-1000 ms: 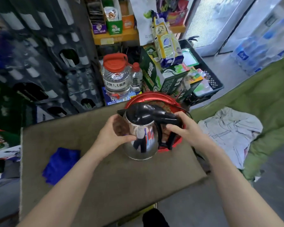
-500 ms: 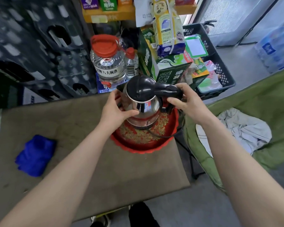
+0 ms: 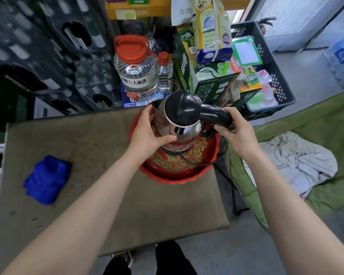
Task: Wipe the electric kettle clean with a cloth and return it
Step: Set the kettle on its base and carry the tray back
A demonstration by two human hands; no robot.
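A shiny steel electric kettle (image 3: 182, 130) with a black lid and black handle stands on its base inside a round red tray (image 3: 173, 175) with gold patterns, at the table's far right. My left hand (image 3: 147, 132) is wrapped around the kettle's left side below the spout. My right hand (image 3: 234, 130) grips the black handle. A black power cord (image 3: 197, 162) runs from the base across the tray and off to the right. A crumpled blue cloth (image 3: 46, 180) lies on the table at the left, away from both hands.
The brown table (image 3: 107, 195) ends just right of the tray. Behind it stand a large red-capped jug (image 3: 134, 66), a small bottle (image 3: 164, 74), green cartons (image 3: 213, 84) and a black crate (image 3: 276, 84). A green cot with a pale garment (image 3: 298, 163) lies to the right.
Both hands carried the kettle from the table's middle back over the red tray and lowered it onto its base. The blue cloth stayed where it was.
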